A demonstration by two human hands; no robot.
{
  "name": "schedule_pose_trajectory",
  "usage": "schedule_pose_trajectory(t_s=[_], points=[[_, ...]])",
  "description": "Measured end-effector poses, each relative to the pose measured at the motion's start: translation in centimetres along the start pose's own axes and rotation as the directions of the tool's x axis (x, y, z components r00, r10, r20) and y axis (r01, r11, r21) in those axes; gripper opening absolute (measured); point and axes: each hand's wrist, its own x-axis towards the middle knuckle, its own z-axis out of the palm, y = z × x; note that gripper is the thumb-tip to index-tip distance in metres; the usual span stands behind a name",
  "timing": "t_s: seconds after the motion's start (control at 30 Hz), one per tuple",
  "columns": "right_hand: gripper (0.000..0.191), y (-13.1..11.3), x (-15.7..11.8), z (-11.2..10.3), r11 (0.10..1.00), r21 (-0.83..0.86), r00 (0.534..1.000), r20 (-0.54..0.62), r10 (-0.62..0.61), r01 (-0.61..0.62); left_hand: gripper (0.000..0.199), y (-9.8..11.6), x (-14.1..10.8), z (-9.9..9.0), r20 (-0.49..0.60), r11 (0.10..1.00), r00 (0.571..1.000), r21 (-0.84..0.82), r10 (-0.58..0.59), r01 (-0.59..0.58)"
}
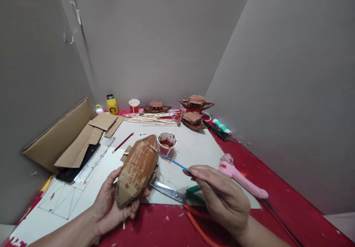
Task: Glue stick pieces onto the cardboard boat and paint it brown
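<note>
My left hand (118, 195) grips a cardboard model boat (137, 169), turned so that its underside faces up. Brown paint covers the boat's far part in streaks, while the near end is bare cardboard. Between the fingertips of my right hand (222, 199) is a thin blue paintbrush (174, 162), its tip against the boat's far half. Just behind the boat stands a paper cup (167, 151) with reddish-brown paint inside. Scissors (169, 193) with green and orange handles lie beneath my right hand, which partly hides them.
Three brown model boats (195, 120) stand at the back, near thin wooden sticks (152, 118). A pink glue gun (241, 178) lies right. Cardboard pieces (76, 143), a clear ruler (94, 160) and a red pencil (122, 142) lie left. A yellow bottle (111, 104) stands behind.
</note>
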Motion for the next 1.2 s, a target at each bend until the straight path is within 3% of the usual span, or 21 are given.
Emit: schedule_pose_trajectory(t_s=[0.07,0.13,0.27,0.43,0.5,0.63,0.83,1.03,1.2], points=[[0.033,-0.2,0.0,0.1,1.000,0.011,1.000,0.023,-0.018,0.018,0.051,-0.1,0.0,0.1,0.003,1.000,1.000,0.031,0.007,-0.007],[0.031,-0.8,0.1,0.5,0.993,0.059,0.988,0.117,-0.105,0.098,0.052,-0.1,0.0,0.4,0.018,0.996,1.000,0.083,0.013,-0.014],[0.031,-1.1,0.2,1.1,0.952,0.182,0.923,0.255,-0.288,0.247,0.054,-0.3,0.2,0.8,0.031,0.986,0.999,0.163,0.029,-0.033],[0.034,-0.4,0.1,0.5,0.996,0.010,0.989,0.112,-0.093,0.093,0.059,-0.5,0.2,0.7,-0.035,0.985,0.999,0.173,0.011,-0.005],[0.035,-0.6,0.1,0.4,0.996,0.003,0.987,0.133,-0.091,0.092,0.059,-0.5,0.2,0.6,-0.053,0.982,0.998,0.190,0.021,-0.011],[0.037,-1.1,0.0,0.4,0.976,0.112,0.945,0.252,-0.208,0.185,0.057,-0.6,0.2,0.8,-0.052,0.971,0.998,0.235,0.048,-0.034],[0.034,-0.2,-0.4,0.1,0.999,0.011,0.998,0.044,0.039,-0.039,0.058,-0.9,0.4,0.7,-0.035,0.974,0.999,0.226,0.030,-0.021],[0.031,-0.5,-0.8,0.0,0.999,0.043,0.990,0.142,-0.017,0.011,0.055,-1.1,0.5,0.4,-0.035,0.966,0.998,0.258,0.044,-0.033],[0.035,0.3,-1.5,-0.2,0.992,-0.046,0.993,-0.014,0.119,-0.120,0.056,-1.1,0.5,0.7,-0.059,0.966,0.998,0.257,0.011,0.004]])
